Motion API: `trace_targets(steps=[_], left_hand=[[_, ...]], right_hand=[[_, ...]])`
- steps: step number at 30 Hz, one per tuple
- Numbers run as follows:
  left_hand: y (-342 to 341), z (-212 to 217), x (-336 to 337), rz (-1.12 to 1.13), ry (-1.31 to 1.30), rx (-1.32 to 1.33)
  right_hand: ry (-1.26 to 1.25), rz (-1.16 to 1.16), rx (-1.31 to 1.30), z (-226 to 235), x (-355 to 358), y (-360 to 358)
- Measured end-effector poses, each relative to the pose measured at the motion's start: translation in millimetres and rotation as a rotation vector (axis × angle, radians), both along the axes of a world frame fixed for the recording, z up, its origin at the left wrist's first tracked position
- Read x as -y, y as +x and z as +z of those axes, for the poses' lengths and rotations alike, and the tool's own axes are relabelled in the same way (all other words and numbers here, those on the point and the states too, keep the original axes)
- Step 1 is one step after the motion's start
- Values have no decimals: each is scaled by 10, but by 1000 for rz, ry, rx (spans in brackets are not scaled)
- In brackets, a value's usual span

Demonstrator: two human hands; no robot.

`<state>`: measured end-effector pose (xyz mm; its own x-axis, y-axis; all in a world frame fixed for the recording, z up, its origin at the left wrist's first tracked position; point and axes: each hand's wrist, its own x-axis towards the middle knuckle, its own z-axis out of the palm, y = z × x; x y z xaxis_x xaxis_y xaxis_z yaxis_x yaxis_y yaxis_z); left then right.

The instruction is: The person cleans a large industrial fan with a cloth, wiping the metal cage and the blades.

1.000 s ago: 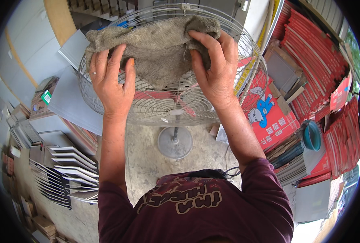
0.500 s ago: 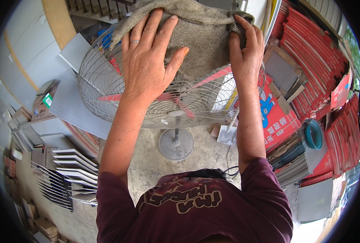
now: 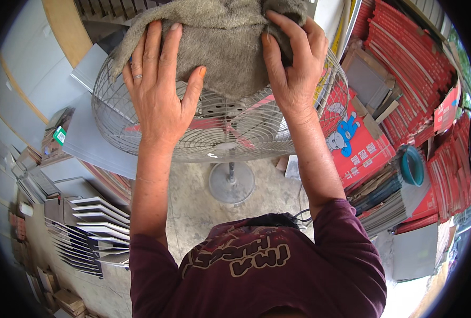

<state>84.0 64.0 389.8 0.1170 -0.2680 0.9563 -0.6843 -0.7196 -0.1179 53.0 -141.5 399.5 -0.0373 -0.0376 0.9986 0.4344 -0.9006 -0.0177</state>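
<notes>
A thick grey-brown towel point(image 3: 219, 58) lies draped over the wire cage of a pedestal fan point(image 3: 225, 151), its far part bunched into a fold. Flat on the towel's left part rests my left hand point(image 3: 158, 100), fingers stretched out and thumb apart. My right hand point(image 3: 299, 71) has its thumb and bent fingers around a bunched part of the towel at the right. Red blades show through the wires below the cloth. The fan's round grey base point(image 3: 231, 183) stands on the floor.
Stacked red cartons point(image 3: 410, 69) lean at the right, near a teal bowl point(image 3: 411, 165). A rack of white-edged panels point(image 3: 100, 222) stands at the lower left. Behind it, a large pale board point(image 3: 95, 132) reaches toward the fan. A cable point(image 3: 301, 213) runs near my right arm.
Both hands have moved left, and the towel has shifted left with them. The right hand has also come a little nearer. The fan has barely moved in the view.
</notes>
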Motion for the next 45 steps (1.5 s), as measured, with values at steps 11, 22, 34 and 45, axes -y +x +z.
trace_targets(steps=[11,22,34,45], left_hand=[[-40,-529,12,-13,-88,-38],[-432,-1132,54,-486,-386,-426],[-483,-1678,-229,-1015,-1347,-1083],[-630,-1628,-264,-1231,-1308,-1265]], right_hand=[[-72,22,80,-506,-3,-37],[-137,129,-262,-1208,-192,-228],[-155,530,-972,-1731,-275,-548],[302,796,-1196,-1602,-376,-611]])
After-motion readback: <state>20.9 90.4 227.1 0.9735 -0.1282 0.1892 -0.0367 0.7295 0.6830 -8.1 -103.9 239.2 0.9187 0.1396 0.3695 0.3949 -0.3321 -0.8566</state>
